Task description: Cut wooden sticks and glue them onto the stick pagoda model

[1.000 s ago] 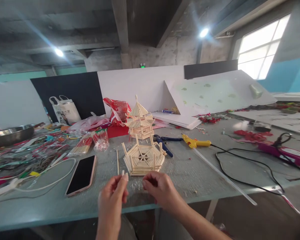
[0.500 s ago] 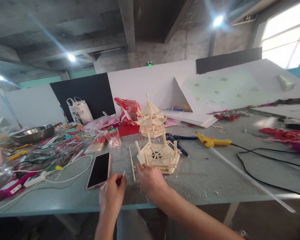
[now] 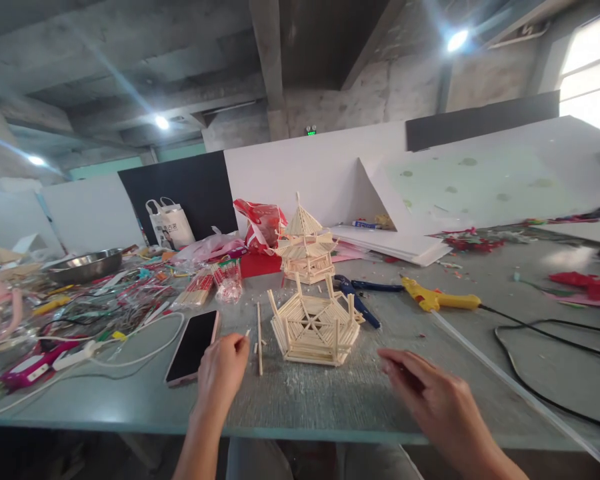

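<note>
My left hand [image 3: 223,365] is closed in a pinch, with the pale tip of a short wooden stick piece [image 3: 248,333] showing above the fingers. To its right a long thin wooden stick [image 3: 259,343] lies on the table beside small cut bits. A hexagonal frame of glued sticks [image 3: 313,327], with short upright posts, stands in the middle. Behind it rises a tiered stick pagoda [image 3: 306,250] with a pointed roof. My right hand [image 3: 430,390] hovers right of the frame, fingers loosely extended, and holds nothing that I can see.
Blue-handled pliers [image 3: 357,300] lie behind the frame. A yellow glue gun [image 3: 437,299] with a long clear glue stick and black cord is at right. A phone [image 3: 194,347] lies at left, near a white cable, bundled sticks [image 3: 200,288] and a metal bowl [image 3: 87,267].
My right hand has moved away from the frame's front left corner to the right, its fingers loosened. My left hand stays pinched on the short piece. The view has shifted slightly.
</note>
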Demonstrator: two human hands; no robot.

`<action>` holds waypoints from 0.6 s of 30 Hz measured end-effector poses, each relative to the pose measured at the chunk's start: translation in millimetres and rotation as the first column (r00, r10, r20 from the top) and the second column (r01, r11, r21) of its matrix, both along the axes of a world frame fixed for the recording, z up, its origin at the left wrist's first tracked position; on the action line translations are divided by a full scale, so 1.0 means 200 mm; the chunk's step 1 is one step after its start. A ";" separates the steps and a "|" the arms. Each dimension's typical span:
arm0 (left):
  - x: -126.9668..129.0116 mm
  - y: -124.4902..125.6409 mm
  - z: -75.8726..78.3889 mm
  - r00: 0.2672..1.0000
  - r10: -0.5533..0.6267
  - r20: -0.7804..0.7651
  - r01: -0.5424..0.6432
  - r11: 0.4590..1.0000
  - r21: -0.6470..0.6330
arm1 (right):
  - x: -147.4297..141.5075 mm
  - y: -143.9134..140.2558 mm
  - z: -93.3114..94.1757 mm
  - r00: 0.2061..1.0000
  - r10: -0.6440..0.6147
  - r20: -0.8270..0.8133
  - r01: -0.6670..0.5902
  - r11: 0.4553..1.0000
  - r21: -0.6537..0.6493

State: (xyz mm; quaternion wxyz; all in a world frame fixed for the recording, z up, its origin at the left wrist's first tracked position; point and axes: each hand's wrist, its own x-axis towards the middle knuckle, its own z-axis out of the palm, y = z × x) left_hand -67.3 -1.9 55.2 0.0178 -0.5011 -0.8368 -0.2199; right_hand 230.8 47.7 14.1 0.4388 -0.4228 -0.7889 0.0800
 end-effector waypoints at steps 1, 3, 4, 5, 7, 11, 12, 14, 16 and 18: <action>-0.01 -0.02 0.00 1.000 0.005 0.007 -0.006 1.000 0.000 | 0.02 0.01 -0.01 1.000 -0.016 -0.019 0.015 0.999 -0.037; -0.02 -0.06 0.00 1.000 0.014 0.025 -0.014 1.000 0.003 | 0.04 0.02 -0.03 0.999 -0.023 -0.039 0.019 0.995 -0.094; -0.02 -0.07 0.00 0.999 0.020 0.034 -0.020 1.000 -0.002 | 0.05 0.02 -0.03 0.999 -0.015 -0.041 0.011 0.994 -0.105; -0.02 -0.09 -0.01 0.999 0.028 0.032 -0.028 1.000 -0.013 | 0.04 0.02 -0.03 0.999 -0.003 -0.040 -0.001 0.994 -0.108; -0.01 -0.09 -0.02 0.999 0.045 -0.003 -0.045 0.998 -0.050 | 0.03 0.01 -0.03 0.999 0.022 -0.037 -0.026 0.994 -0.106; 0.01 -0.03 -0.03 0.994 0.060 -0.088 -0.070 0.991 -0.116 | 0.02 0.00 -0.01 0.999 0.038 -0.027 -0.040 0.994 -0.097; 0.02 0.00 -0.03 0.994 0.061 -0.094 -0.072 0.989 -0.128 | 0.02 0.00 0.00 0.999 0.038 -0.024 -0.040 0.995 -0.090; 0.02 0.04 -0.02 0.993 0.054 -0.107 -0.070 0.987 -0.147 | 0.03 0.00 0.00 0.999 0.044 -0.024 -0.046 0.995 -0.084; 0.03 0.07 -0.02 0.993 0.036 -0.116 -0.055 0.985 -0.162 | 0.03 -0.01 0.00 0.998 0.052 -0.030 -0.054 0.995 -0.088; 0.04 0.08 -0.02 0.992 0.020 -0.122 -0.041 0.984 -0.176 | 0.03 -0.01 0.00 0.998 0.059 -0.034 -0.063 0.993 -0.102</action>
